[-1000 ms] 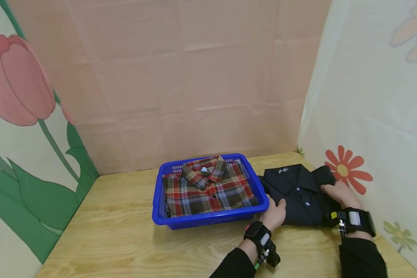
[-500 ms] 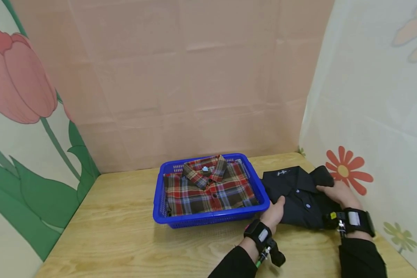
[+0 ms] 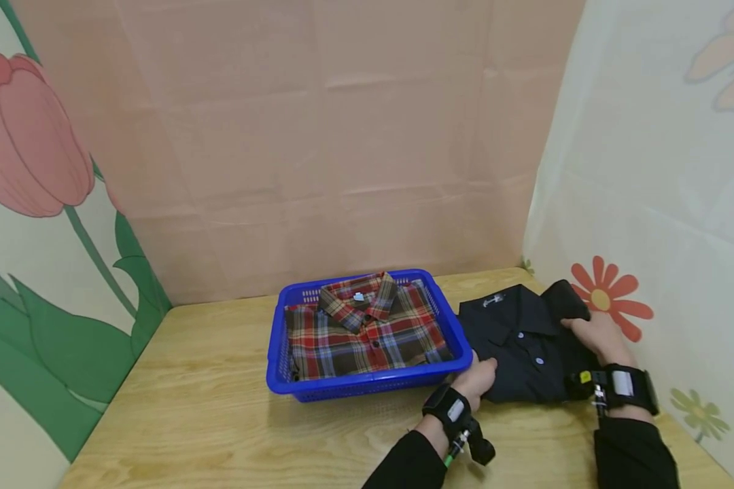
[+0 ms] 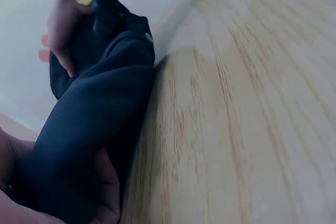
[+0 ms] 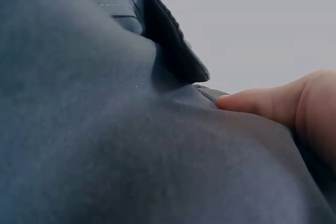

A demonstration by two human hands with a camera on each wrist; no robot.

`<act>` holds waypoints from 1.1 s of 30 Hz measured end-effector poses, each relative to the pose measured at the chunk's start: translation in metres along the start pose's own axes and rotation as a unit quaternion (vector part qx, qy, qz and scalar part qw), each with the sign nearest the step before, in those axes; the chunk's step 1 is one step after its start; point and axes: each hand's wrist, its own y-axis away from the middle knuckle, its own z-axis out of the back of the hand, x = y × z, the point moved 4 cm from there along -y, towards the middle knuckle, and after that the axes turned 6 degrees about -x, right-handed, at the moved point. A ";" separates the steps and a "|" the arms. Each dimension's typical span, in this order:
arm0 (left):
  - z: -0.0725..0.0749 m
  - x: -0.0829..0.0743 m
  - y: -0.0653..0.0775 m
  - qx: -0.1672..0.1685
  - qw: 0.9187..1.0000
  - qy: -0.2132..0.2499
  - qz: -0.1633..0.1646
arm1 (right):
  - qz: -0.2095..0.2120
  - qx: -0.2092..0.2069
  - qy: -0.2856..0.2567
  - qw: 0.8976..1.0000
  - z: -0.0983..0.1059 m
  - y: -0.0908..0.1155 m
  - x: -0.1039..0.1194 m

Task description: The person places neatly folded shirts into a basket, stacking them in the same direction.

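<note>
A folded black button-up shirt [image 3: 529,360] is held at the table's right end, beside a blue basket [image 3: 367,382]. My left hand [image 3: 477,382] grips its near left edge, close to the basket's right corner. In the left wrist view, fingers [image 4: 107,190] curl under the fabric there, and the shirt slants over the tabletop. My right hand [image 3: 602,337] pinches the shirt's right side, thumb [image 5: 260,102] on top and the other fingers hidden beneath. Pale buttons and a small white mark show on the shirt. A folded plaid shirt [image 3: 373,339] lies in the basket, collar toward the back.
The wooden table [image 3: 202,407] extends left and in front of the basket. A pinkish covering [image 3: 318,149] hangs along the back. The right wall [image 3: 654,204], with printed flowers, stands close to my right hand. A tulip print [image 3: 33,136] decorates the left wall.
The black shirt has shifted a little left, and its far right part has risen slightly. My left hand has moved slightly left and down along the edge. The basket stays put.
</note>
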 end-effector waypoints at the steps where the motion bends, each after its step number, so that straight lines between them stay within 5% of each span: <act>1: 0.000 -0.001 0.001 0.009 1.000 -0.012 -0.002 | -0.001 -0.001 0.001 1.000 0.001 0.000 0.001; 7: -0.001 -0.007 0.002 0.034 0.996 -0.071 -0.034 | 0.012 -0.037 0.003 0.999 0.009 0.003 0.011; 13: -0.009 -0.018 0.000 0.036 0.985 -0.099 -0.133 | -0.003 -0.074 -0.001 0.997 0.016 0.005 0.015; 17: -0.014 -0.027 0.004 0.047 0.981 -0.103 -0.160 | -0.017 -0.092 -0.012 0.996 0.022 0.007 0.017; 28: -0.012 -0.055 0.023 -0.026 0.964 -0.142 -0.224 | 0.016 -0.124 -0.053 0.991 0.032 0.016 0.035; 33: -0.008 -0.066 0.026 -0.038 0.972 -0.101 -0.209 | 0.034 -0.139 -0.068 0.987 0.035 0.022 0.045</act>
